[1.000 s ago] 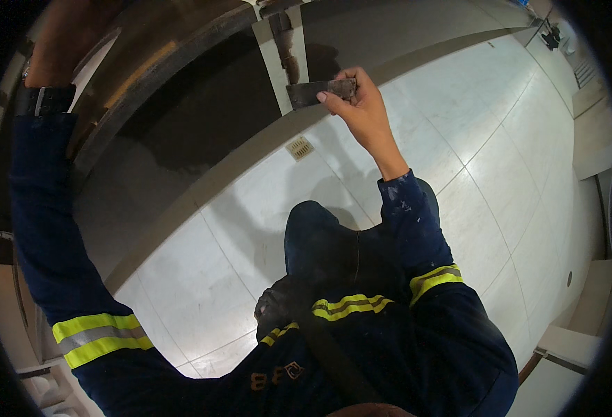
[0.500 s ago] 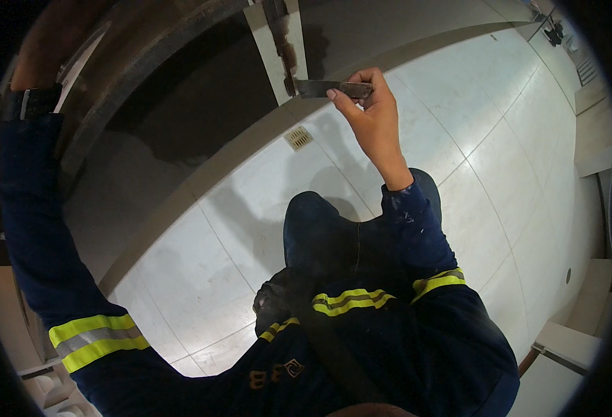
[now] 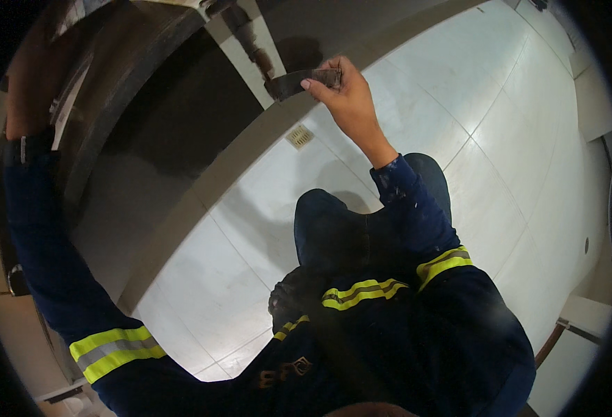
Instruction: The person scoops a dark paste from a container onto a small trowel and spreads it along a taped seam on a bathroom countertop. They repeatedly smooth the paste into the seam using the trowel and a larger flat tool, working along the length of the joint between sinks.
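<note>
In my right hand [image 3: 353,101] is a thin dark scraper blade [image 3: 289,84], pinched between thumb and fingers. The blade bows slightly, and its far left end meets the lower part of a white upright strip [image 3: 233,52]. A rough brown smear [image 3: 247,40] runs along that strip. Far to the left, my left hand [image 3: 31,97] is raised in shadow beside the dark curved edge of a counter [image 3: 111,104]. Its fingers are too dark and cut off to make out.
A dark recess [image 3: 174,104] opens beneath the counter, with a raised sill [image 3: 174,229] along its front. White floor tiles [image 3: 486,132] spread to the right. A small floor drain [image 3: 299,136] lies before the sill. Pale cabinets [image 3: 594,104] stand at the far right.
My right hand and the blade have moved left and slightly up in view. The blade now looks bent where it was straight. The whole view has shifted a little.
</note>
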`<control>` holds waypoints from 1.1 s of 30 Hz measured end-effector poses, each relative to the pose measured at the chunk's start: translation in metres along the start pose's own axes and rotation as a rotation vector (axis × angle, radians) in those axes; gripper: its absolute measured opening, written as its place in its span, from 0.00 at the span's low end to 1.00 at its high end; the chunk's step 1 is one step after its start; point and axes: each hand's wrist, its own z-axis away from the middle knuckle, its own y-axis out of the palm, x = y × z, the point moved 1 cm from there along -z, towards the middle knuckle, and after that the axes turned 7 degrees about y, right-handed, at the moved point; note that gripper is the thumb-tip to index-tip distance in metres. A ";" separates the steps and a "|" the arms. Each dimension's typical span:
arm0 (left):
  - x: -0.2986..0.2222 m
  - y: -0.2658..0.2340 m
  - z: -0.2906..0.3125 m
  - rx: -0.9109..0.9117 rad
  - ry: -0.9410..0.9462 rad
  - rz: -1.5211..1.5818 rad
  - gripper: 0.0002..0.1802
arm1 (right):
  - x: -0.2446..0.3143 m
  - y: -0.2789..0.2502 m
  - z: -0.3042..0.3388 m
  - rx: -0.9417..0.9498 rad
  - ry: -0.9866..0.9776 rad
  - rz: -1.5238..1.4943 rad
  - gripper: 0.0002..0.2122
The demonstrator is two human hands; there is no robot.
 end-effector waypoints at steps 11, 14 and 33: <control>0.007 -0.024 -0.005 0.322 0.384 0.025 0.32 | 0.108 -0.051 0.024 0.135 0.101 -0.886 0.13; -0.078 0.013 0.017 0.127 -0.341 0.631 0.26 | 0.161 -0.063 0.028 0.314 -0.017 -0.952 0.09; -0.017 -0.070 -0.064 -0.062 0.588 -0.541 0.31 | 0.113 -0.051 0.047 0.181 0.086 -0.467 0.12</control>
